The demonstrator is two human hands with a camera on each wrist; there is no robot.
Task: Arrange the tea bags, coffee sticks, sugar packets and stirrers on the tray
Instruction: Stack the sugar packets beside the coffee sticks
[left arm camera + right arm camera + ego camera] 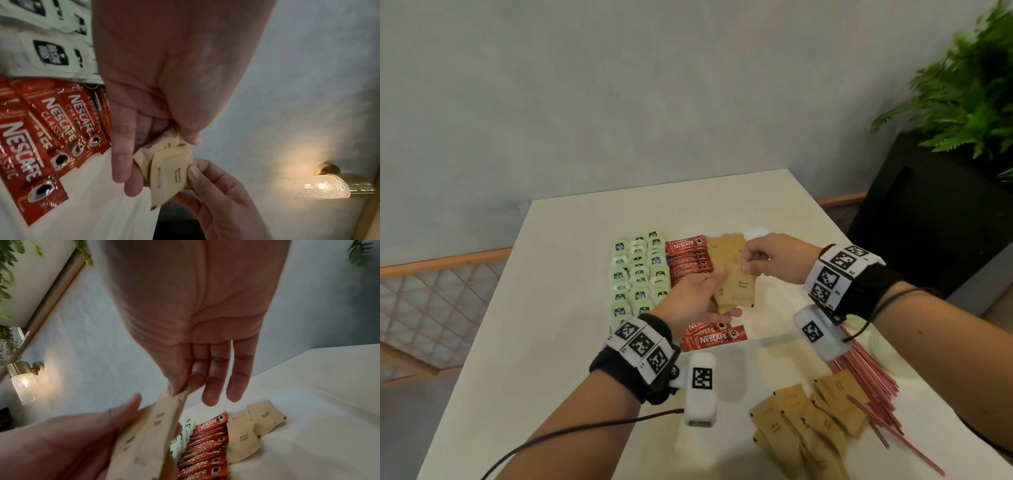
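We see the left hand [697, 301] gripping a stack of brown paper sugar packets [736, 291] above the white tray [767, 329]; right hand [767, 257] pinches the top one. Tray holds green tea bags [638, 274], red coffee sticks [690, 258]; its right half is bare. Near counter [558, 342] edge: loose packets [808, 421], red stirrers [866, 373].

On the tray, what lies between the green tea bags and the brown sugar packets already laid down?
A column of red coffee sticks lies between the green tea bags and the laid-down sugar packets; the head view shows it best.
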